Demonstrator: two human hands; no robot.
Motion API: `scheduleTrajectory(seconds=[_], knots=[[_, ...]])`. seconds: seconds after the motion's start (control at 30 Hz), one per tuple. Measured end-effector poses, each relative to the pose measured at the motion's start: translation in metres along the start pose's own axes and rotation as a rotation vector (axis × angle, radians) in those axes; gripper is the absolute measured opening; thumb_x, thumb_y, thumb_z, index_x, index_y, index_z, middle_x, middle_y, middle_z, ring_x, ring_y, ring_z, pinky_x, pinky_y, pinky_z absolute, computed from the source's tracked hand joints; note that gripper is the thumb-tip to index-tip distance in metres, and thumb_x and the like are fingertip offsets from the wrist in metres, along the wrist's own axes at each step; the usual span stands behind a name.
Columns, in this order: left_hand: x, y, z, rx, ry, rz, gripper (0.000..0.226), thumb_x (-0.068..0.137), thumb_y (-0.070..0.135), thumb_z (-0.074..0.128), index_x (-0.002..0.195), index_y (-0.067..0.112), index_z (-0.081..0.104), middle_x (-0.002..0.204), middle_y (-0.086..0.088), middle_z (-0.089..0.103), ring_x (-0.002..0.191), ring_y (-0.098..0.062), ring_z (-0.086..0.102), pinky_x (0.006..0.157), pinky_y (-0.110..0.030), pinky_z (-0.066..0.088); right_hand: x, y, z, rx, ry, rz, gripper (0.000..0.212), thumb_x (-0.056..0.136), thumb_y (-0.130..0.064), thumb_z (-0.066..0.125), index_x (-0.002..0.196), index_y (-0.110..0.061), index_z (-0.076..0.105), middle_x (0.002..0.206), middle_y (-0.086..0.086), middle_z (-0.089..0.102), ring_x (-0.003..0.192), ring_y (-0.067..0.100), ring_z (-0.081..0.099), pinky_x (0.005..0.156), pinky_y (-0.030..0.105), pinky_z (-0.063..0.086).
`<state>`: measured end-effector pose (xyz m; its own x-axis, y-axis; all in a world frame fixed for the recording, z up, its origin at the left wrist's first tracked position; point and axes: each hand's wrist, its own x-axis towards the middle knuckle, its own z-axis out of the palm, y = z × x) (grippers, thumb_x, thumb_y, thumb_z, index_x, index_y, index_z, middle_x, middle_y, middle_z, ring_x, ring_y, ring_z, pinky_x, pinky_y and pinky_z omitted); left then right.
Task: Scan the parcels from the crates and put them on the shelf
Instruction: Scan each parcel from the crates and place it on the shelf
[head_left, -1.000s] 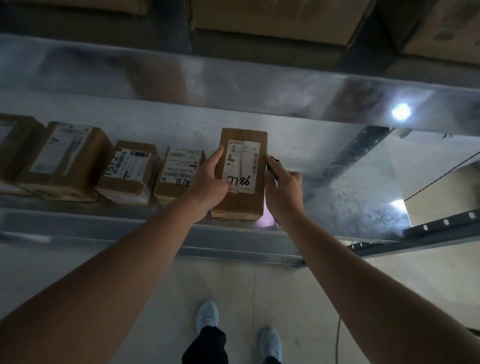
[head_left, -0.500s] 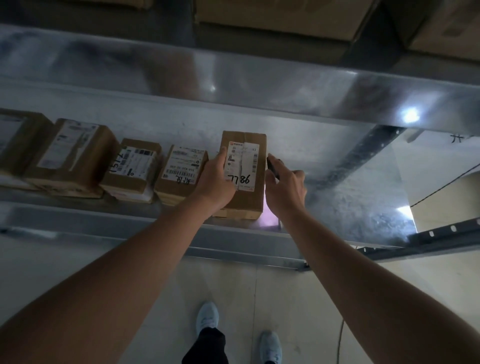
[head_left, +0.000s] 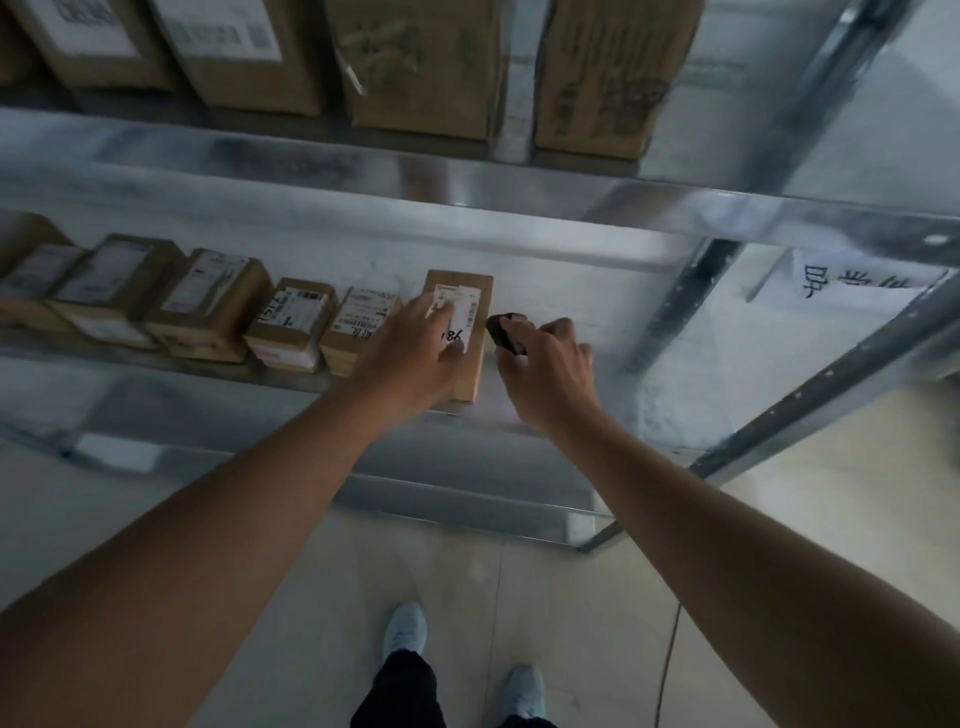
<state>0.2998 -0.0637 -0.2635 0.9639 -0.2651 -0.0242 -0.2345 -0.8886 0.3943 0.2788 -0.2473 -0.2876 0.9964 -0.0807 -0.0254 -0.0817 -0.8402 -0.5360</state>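
On the metal shelf (head_left: 545, 291) a brown cardboard parcel (head_left: 470, 364) lies flat at the right end of a row of parcels, its near end reaching the shelf's front edge and its white label (head_left: 457, 306) facing up with handwritten black digits on it. The left hand (head_left: 410, 358) rests on top of this parcel, fingers spread loosely over the label and covering part of the writing; it lies on the box rather than clamping it. Just to the right, the right hand (head_left: 550, 369) hovers over the bare shelf surface, curled closed around a small dark scanner (head_left: 505, 332) whose tip points toward the parcel's right edge without clearly touching it. To the left, a smaller parcel (head_left: 363, 322) sits touching or just beside the handled one, then another labelled parcel (head_left: 291, 327), and further boxes (head_left: 130, 296) run on toward the shelf's left end, all lying along the front edge. Larger cartons (head_left: 421, 62) stand on the shelf level above. Beyond the right upright, a white paper sign (head_left: 852, 283) with dark characters hangs. Below, on the pale floor (head_left: 571, 597), the person's light shoes (head_left: 405, 629) show.
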Motion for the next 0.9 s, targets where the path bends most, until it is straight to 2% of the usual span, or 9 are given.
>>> scheduleTrajectory(seconds=[0.13, 0.27, 0.33, 0.47, 0.6, 0.9], knots=[[-0.041, 0.028, -0.024, -0.001, 0.027, 0.021, 0.058, 0.11, 0.039, 0.047, 0.159, 0.009, 0.042, 0.165, -0.014, 0.04, 0.148, -0.035, 0.043, 0.119, -0.057, 0.04, -0.046, -0.01, -0.035, -0.05, 0.027, -0.063, 0.048, 0.11, -0.036, 0.051, 0.157, -0.044, 0.047, 0.137, 0.011, 0.048, 0.118, 0.037, 0.049, 0.1, 0.048, 0.042], [-0.075, 0.053, -0.041, 0.012, 0.08, 0.106, 0.059, 0.109, 0.041, 0.05, 0.159, 0.011, 0.044, 0.164, -0.01, 0.04, 0.142, -0.036, 0.049, 0.114, -0.052, 0.044, -0.094, -0.015, -0.065, -0.081, 0.076, -0.056, 0.048, 0.109, -0.038, 0.052, 0.156, -0.046, 0.046, 0.133, 0.012, 0.047, 0.111, 0.04, 0.048, 0.098, 0.053, 0.047], [-0.089, 0.062, -0.048, 0.028, 0.05, 0.151, 0.066, 0.106, 0.046, 0.054, 0.161, 0.013, 0.04, 0.169, -0.007, 0.033, 0.148, -0.035, 0.042, 0.117, -0.053, 0.04, -0.121, -0.017, -0.074, -0.082, 0.108, -0.032, 0.048, 0.109, -0.04, 0.053, 0.155, -0.047, 0.046, 0.133, 0.012, 0.046, 0.112, 0.04, 0.048, 0.097, 0.055, 0.049], [-0.125, 0.077, -0.056, 0.047, -0.015, 0.28, 0.079, 0.099, 0.054, 0.059, 0.165, 0.02, 0.033, 0.174, -0.002, 0.025, 0.155, -0.032, 0.032, 0.123, -0.052, 0.033, -0.185, -0.023, -0.08, -0.113, 0.173, 0.062, 0.046, 0.108, -0.043, 0.054, 0.153, -0.047, 0.046, 0.134, 0.011, 0.045, 0.114, 0.039, 0.049, 0.096, 0.055, 0.051], [-0.172, 0.097, -0.065, 0.099, -0.093, 0.419, 0.087, 0.094, 0.064, 0.053, 0.166, 0.023, 0.03, 0.175, -0.001, 0.022, 0.156, -0.032, 0.03, 0.123, -0.051, 0.033, -0.264, -0.029, -0.084, -0.113, 0.236, 0.181, 0.046, 0.109, -0.043, 0.054, 0.154, -0.048, 0.045, 0.136, 0.011, 0.045, 0.117, 0.037, 0.049, 0.097, 0.052, 0.051], [-0.282, 0.203, -0.069, 0.136, -0.145, 0.744, 0.079, 0.1, 0.061, 0.055, 0.165, 0.023, 0.032, 0.174, -0.002, 0.027, 0.154, -0.034, 0.035, 0.122, -0.05, 0.036, -0.44, -0.02, -0.144, -0.109, 0.438, 0.425, 0.043, 0.109, -0.041, 0.051, 0.153, -0.045, 0.05, 0.132, 0.013, 0.048, 0.109, 0.04, 0.05, 0.098, 0.051, 0.048]])
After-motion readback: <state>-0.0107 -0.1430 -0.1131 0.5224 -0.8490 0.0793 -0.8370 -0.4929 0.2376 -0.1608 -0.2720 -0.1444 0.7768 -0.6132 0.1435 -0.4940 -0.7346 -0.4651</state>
